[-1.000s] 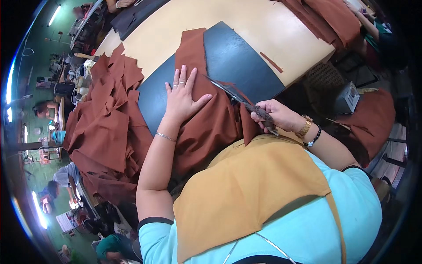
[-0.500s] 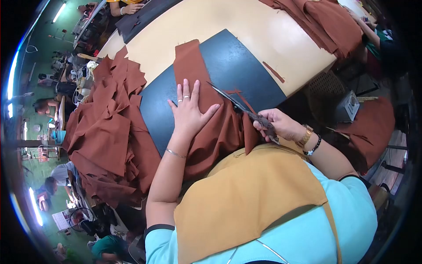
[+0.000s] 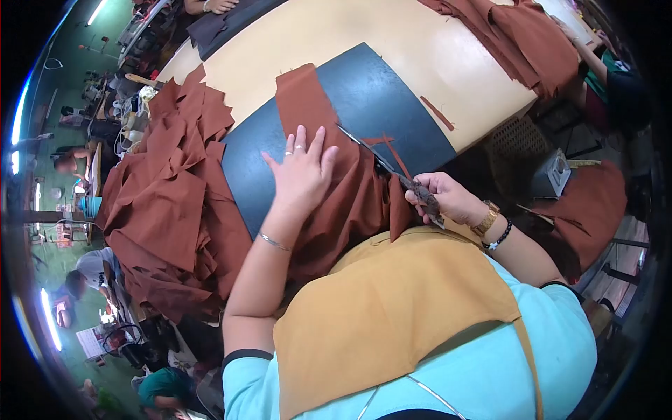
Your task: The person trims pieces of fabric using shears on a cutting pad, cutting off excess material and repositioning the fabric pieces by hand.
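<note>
A reddish-brown piece of fabric (image 3: 306,94) lies over a dark blue board (image 3: 392,91) and falls in folds toward my lap. My left hand (image 3: 302,171) rests palm down on it, fingers spread. My right hand (image 3: 451,199) grips a pair of scissors (image 3: 371,150) by handles wrapped in dark material. Their long blades point up and left, tips at the right edge of the fabric near my left fingers. Thin brown offcuts (image 3: 395,155) lie on the board just beyond the blades. A mustard cloth (image 3: 399,294) covers my front.
To the left, a big heap of brown fabric pieces (image 3: 161,217) overlaps the board's edge. The pale table (image 3: 294,35) bears a narrow scrap (image 3: 437,113) and a brown stack (image 3: 518,42) at far right, beside another person's arm (image 3: 584,52). More brown fabric (image 3: 591,210) hangs at right.
My left hand has turned and shifted slightly over the fabric, its thumb now nearer the fingers. The scissor blades, slightly parted before, look closer together. My right hand stays almost in place.
</note>
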A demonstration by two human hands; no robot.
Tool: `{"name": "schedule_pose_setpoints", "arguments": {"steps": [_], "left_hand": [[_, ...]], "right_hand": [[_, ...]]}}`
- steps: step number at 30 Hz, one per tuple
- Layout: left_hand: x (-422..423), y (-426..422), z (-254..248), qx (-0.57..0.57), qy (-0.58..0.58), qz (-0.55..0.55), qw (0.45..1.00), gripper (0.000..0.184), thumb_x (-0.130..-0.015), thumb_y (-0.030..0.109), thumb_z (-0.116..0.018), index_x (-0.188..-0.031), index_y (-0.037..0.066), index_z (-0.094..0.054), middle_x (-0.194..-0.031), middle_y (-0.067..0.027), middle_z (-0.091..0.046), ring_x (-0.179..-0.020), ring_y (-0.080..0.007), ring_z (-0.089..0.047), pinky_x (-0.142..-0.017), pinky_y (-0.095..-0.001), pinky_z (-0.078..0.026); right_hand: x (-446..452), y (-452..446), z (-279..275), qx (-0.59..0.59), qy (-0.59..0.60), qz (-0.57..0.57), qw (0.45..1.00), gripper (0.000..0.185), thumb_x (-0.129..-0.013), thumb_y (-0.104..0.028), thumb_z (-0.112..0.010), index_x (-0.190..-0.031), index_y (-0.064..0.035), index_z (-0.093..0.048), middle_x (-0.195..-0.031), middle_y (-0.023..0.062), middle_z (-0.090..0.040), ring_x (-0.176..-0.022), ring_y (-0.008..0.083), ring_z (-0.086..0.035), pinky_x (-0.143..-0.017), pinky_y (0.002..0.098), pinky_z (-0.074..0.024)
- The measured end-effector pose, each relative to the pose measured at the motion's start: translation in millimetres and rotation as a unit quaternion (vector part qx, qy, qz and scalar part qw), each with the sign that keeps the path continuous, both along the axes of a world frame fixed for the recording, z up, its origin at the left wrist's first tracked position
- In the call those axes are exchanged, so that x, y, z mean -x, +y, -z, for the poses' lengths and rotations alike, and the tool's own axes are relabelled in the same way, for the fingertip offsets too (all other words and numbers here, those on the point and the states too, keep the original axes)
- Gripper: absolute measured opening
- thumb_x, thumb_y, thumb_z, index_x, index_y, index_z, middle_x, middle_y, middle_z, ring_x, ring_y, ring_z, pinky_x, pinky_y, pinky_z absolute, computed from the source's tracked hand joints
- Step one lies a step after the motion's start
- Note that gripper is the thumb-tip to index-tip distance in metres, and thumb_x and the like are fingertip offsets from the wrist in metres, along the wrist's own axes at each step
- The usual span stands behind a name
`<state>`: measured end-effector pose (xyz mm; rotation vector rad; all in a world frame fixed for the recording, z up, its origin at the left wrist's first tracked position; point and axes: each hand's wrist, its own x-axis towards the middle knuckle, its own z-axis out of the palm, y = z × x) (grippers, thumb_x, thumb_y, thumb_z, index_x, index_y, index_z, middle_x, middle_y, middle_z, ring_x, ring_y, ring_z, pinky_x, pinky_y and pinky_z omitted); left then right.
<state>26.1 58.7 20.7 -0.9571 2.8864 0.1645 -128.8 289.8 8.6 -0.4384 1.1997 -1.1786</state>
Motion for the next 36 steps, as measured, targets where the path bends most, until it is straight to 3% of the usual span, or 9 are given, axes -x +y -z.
{"name": "schedule_pose_setpoints", "arguments": {"steps": [3, 6, 7, 11, 20, 27, 36], "left_hand": [[14, -30, -34, -0.074, -0.049, 0.026, 0.996, 0.053, -0.089, 0.050, -0.054, -0.128, 0.015, -0.054, -0.142, -0.0128, -0.041, -0.136, -0.0332, -0.032, -0.103, -0.0728, -0.017], [14, -50, -11, 0.085, 0.043, 0.122, 0.988, 0.059, -0.087, 0.052, -0.057, -0.133, 0.017, -0.048, -0.149, -0.0122, -0.034, -0.140, -0.0338, -0.025, -0.104, -0.0713, -0.015], [12, -60, 11, 0.048, 0.082, 0.122, 0.988, 0.073, -0.083, 0.061, -0.057, -0.139, 0.018, -0.042, -0.152, -0.0132, -0.028, -0.143, -0.0342, -0.018, -0.105, -0.0709, -0.013], [8, -55, 28, 0.036, 0.097, 0.099, 0.990, 0.088, -0.078, 0.072, -0.052, -0.147, 0.019, -0.032, -0.155, -0.0157, -0.021, -0.143, -0.0361, -0.016, -0.105, -0.0713, -0.011], [4, -11, 28, 0.065, 0.068, 0.038, 0.995, 0.084, -0.083, 0.062, -0.054, -0.150, 0.022, -0.025, -0.157, -0.0128, -0.017, -0.144, -0.0345, -0.016, -0.102, -0.0730, -0.018], [4, 0, 29, 0.062, 0.063, 0.006, 0.996, 0.085, -0.083, 0.064, -0.053, -0.150, 0.023, -0.022, -0.157, -0.0141, -0.015, -0.144, -0.0370, -0.016, -0.099, -0.0758, -0.017], [2, 15, 25, 0.037, 0.042, 0.026, 0.998, 0.088, -0.081, 0.065, -0.054, -0.150, 0.020, -0.023, -0.157, -0.0164, -0.012, -0.144, -0.0384, -0.013, -0.100, -0.0760, -0.015]], "right_hand": [[-1, 0, -2, -0.007, -0.003, 0.002, 1.000, 0.023, -0.088, -0.028, -0.068, -0.079, -0.0100, -0.058, -0.064, -0.0041, -0.054, -0.052, 0.0043, -0.053, -0.049, 0.0187, -0.0444], [0, -1, -5, -0.016, -0.001, -0.003, 1.000, 0.022, -0.088, -0.028, -0.067, -0.079, -0.0106, -0.057, -0.064, -0.0044, -0.054, -0.053, 0.0042, -0.053, -0.050, 0.0190, -0.0447], [1, -1, -5, -0.020, 0.001, -0.003, 1.000, 0.022, -0.089, -0.028, -0.067, -0.078, -0.0109, -0.057, -0.065, -0.0044, -0.054, -0.053, 0.0042, -0.053, -0.050, 0.0192, -0.0448], [4, -1, 1, 0.002, 0.005, -0.019, 1.000, 0.023, -0.090, -0.030, -0.064, -0.078, -0.0114, -0.056, -0.066, -0.0044, -0.054, -0.056, 0.0046, -0.054, -0.051, 0.0203, -0.0463], [-1, -4, -1, -0.020, -0.016, 0.018, 1.000, 0.026, -0.089, -0.031, -0.066, -0.078, -0.0108, -0.055, -0.065, -0.0032, -0.054, -0.053, 0.0056, -0.054, -0.049, 0.0206, -0.0457], [-4, 2, 5, -0.001, 0.015, 0.021, 1.000, 0.027, -0.089, -0.032, -0.066, -0.079, -0.0103, -0.054, -0.065, -0.0016, -0.057, -0.050, 0.0070, -0.056, -0.049, 0.0200, -0.0465], [-3, -2, 0, 0.001, -0.026, 0.030, 0.999, 0.020, -0.090, -0.028, -0.064, -0.082, -0.0109, -0.056, -0.070, -0.0032, -0.054, -0.058, 0.0055, -0.054, -0.051, 0.0213, -0.0464]]}}
